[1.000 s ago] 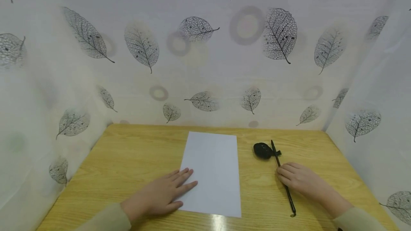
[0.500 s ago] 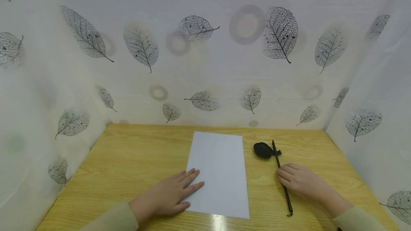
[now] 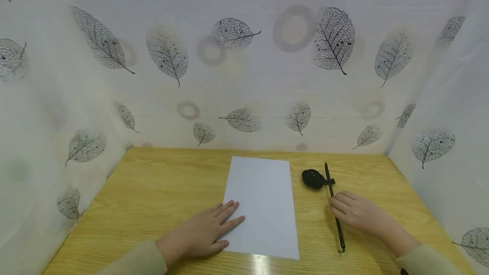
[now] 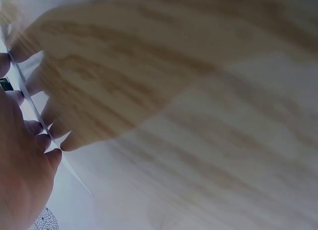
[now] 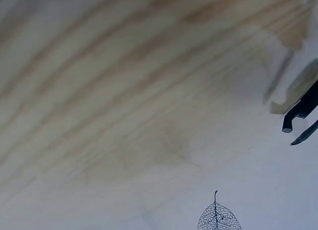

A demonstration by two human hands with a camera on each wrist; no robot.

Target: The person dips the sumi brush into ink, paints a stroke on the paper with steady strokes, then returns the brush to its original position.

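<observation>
A white sheet of paper [image 3: 263,207] lies upright in the middle of the wooden table. My left hand [image 3: 204,230] rests flat on its lower left edge with fingers spread; in the left wrist view, that hand [image 4: 22,160] shows along the paper's thin edge. To the right, my right hand [image 3: 357,211] pinches a slim black writing brush [image 3: 339,230] with a small loop at its near end. The brush's far part crosses the arm of a black rounded dish [image 3: 312,179]. In the right wrist view, the brush's pointed tip [image 5: 304,135] shows beside the black dish's arm [image 5: 300,111].
The wood-grain table [image 3: 164,177] meets a pale leaf-printed curtain [image 3: 244,84] at its back and both sides. Bare wood shows left of the paper and between paper and dish. A light patch of glare [image 3: 260,263] lies near the front edge.
My left hand and the paper have slid right, mostly in the first half second. The brush has shifted slightly away from me in my right hand, its looped end swinging left.
</observation>
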